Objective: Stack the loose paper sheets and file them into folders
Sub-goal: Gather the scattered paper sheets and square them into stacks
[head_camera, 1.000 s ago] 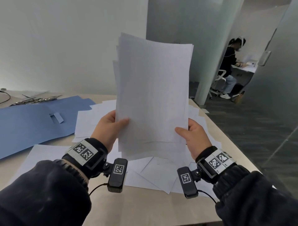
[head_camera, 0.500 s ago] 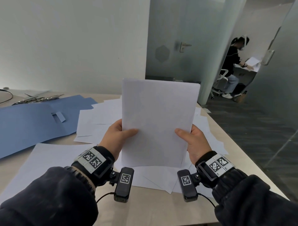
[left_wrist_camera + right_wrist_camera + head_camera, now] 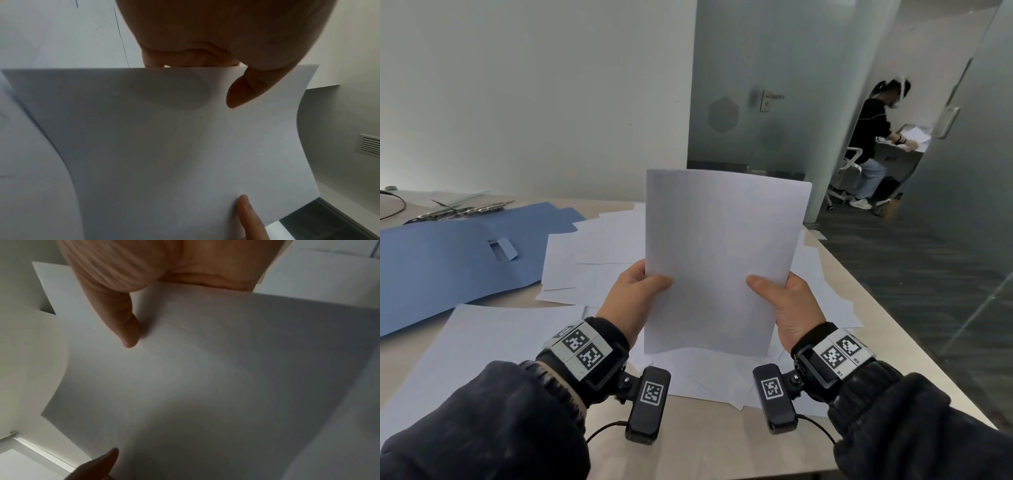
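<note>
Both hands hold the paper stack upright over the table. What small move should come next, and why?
Probably lay the stack flat onto the open blue folder. The left hand and right hand grip its sides, its edges look even, and the folder lies open to the left with many loose sheets still beside it.

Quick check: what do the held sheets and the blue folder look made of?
Held sheets: thin matte white paper; they bow where the left hand and right hand pinch them. Blue folder: seemingly matte card, lying open with a cut tab; stiffness cannot be judged.
</note>
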Tool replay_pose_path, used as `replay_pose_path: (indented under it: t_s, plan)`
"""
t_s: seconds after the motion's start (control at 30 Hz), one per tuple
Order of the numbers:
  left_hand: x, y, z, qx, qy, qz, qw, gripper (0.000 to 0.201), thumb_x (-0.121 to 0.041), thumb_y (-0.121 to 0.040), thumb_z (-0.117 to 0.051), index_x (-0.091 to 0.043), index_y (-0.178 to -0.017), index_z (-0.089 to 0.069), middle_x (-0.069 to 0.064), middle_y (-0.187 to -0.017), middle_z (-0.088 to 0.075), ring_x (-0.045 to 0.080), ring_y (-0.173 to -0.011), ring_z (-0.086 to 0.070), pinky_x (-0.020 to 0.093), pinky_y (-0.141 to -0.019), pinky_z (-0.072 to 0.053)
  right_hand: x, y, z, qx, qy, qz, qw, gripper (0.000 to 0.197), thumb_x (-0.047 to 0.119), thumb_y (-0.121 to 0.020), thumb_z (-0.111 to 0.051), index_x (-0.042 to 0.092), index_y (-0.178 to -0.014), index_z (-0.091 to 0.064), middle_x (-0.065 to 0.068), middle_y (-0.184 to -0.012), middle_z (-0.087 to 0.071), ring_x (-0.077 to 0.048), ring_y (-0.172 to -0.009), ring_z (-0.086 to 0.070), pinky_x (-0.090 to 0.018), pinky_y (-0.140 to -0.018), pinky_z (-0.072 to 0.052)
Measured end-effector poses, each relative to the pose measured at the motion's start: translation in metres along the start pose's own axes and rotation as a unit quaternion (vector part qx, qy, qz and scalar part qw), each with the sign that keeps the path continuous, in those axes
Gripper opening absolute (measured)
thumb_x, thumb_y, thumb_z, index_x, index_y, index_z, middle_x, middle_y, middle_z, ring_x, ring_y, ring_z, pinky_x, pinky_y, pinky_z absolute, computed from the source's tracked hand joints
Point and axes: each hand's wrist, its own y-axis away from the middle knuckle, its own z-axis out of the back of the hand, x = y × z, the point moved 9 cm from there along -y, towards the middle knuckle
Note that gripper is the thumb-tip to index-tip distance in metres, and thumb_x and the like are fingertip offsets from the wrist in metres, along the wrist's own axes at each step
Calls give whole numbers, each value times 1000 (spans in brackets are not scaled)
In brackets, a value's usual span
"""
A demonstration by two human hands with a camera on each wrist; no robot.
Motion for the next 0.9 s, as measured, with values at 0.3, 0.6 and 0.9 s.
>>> replay_pose_path:
  t_s: [0.3, 0.6, 0.9]
  plan:
    - [-6, 16, 47, -51, -113, 15, 992, 32, -14, -89, -47, -25, -101, -75, 3, -100, -78, 27, -93, -71, 46, -87, -57, 3, 4, -29, 5, 52, -4, 999, 18, 8, -96, -55, 13, -101, -71, -5, -98, -75, -26, -97, -71, -39, -87, -55]
    - [-26, 56, 188, -171, -201, 76, 962, 32, -4, -97, -47, -28, -107, -66, 6, -99, -78, 33, -85, -75, 52, -85, -60, -28, 11, -142, 119, 169, -75, 976, 24, 8, -90, -50, 17, -69, -45, -3, -69, -58, -21, -57, -52, -27, -50, -30]
    - [-11, 131, 305, -239, -322, 197, 895, 63, 6, -85, -45, -31, -135, -57, 3, -107, -73, 33, -91, -72, 51, -90, -59, -93, 56, -253, 265, 231, -180, 919, 17, 9, -92, -60, 12, -110, -59, -10, -85, -72, -19, -53, -62, -22, -46, -40]
